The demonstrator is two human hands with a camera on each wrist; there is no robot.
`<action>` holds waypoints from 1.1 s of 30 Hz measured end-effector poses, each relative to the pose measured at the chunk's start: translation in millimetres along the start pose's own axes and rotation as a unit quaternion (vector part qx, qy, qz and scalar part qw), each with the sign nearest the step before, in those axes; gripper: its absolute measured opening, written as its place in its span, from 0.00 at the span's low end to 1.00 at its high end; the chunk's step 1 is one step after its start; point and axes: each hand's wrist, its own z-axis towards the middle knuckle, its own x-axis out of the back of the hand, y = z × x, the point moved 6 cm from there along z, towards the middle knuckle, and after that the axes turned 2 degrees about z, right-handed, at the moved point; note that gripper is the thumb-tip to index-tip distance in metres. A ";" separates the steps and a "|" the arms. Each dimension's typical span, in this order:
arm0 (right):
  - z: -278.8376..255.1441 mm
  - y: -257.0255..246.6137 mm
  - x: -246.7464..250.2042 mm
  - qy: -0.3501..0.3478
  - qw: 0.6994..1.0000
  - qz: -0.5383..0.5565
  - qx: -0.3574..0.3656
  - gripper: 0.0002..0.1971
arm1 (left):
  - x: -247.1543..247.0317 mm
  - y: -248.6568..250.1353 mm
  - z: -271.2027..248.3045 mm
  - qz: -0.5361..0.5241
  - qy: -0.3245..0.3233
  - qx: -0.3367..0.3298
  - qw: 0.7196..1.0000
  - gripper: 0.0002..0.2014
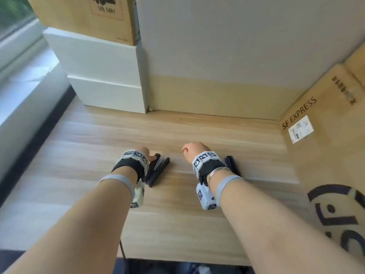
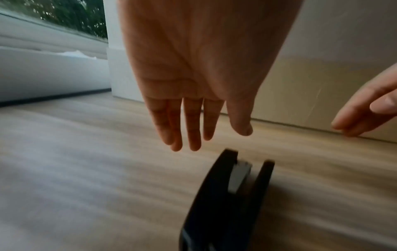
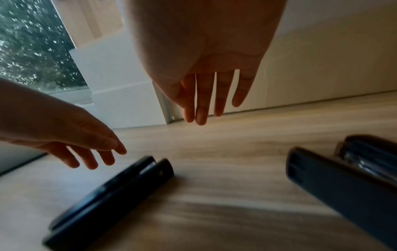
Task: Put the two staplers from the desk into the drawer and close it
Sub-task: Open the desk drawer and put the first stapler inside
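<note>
Two black staplers lie on their sides on the wooden desk (image 1: 197,224). The left stapler (image 1: 158,171) (image 2: 227,195) (image 3: 111,195) is just below and to the right of my left hand (image 1: 143,153) (image 2: 212,139), whose fingers hang straight above the stapler without touching it. The right stapler (image 1: 232,165) (image 3: 348,183) is to the right of my right hand (image 1: 192,149) (image 3: 206,115), which hovers over bare desk with straight fingers and holds nothing. No drawer shows in any view.
A cardboard box marked SF EXPRESS (image 1: 325,135) stands along the right. White boxes (image 1: 102,76) with a cardboard box (image 1: 88,16) on top are at the back left, beside a large pale box (image 1: 217,56). A window sill (image 1: 19,86) runs along the left.
</note>
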 end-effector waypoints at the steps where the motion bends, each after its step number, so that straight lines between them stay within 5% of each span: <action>1: 0.5 2.5 -3.9 -0.013 1.000 -0.009 -0.008 0.17 | -3.5 -0.7 -0.2 0.005 -0.002 0.003 1.000 0.23; 5: 6.1 18.4 -34.9 -0.041 0.999 -0.019 -0.026 0.17 | -25.0 3.1 7.8 0.026 -0.025 0.003 0.999 0.19; 12: 10.2 33.7 -60.7 -0.064 0.997 -0.022 -0.023 0.17 | -32.4 12.5 9.8 -0.015 0.034 0.024 0.999 0.26; 33: 1.7 17.1 -90.3 -0.051 0.992 -0.093 0.069 0.18 | -44.5 -0.8 -21.9 -0.002 0.085 -0.002 0.996 0.25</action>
